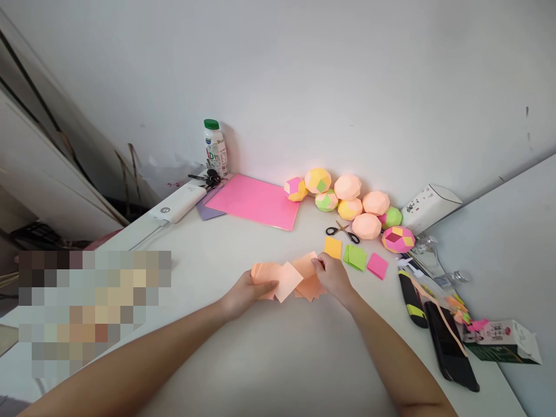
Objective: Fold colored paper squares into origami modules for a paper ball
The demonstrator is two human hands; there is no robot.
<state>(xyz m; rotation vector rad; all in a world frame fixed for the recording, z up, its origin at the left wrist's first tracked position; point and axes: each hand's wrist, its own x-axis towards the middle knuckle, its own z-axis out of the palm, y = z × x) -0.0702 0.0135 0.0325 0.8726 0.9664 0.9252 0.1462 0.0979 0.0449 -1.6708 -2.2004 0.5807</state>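
Observation:
Peach paper squares (289,282) are spread between my hands over the white table. My left hand (245,294) is closed on several of them, its thumb lying across the top. With thumb and fingertips, my right hand (334,277) pinches another peach sheet (306,264) at its edge. More peach squares fan out just below that sheet. Beyond my right hand lie small stacks of orange paper (333,248), green paper (355,257) and pink paper (377,266). Black-handled scissors (343,231) rest open behind them.
Several folded paper balls (347,187) line the wall. A pink sheet (256,201), white bottle (216,152) and power strip (180,201) stand at the back left. A utility knife (412,298), phone (450,344), milk carton (501,339) and white tube (430,207) are on the right.

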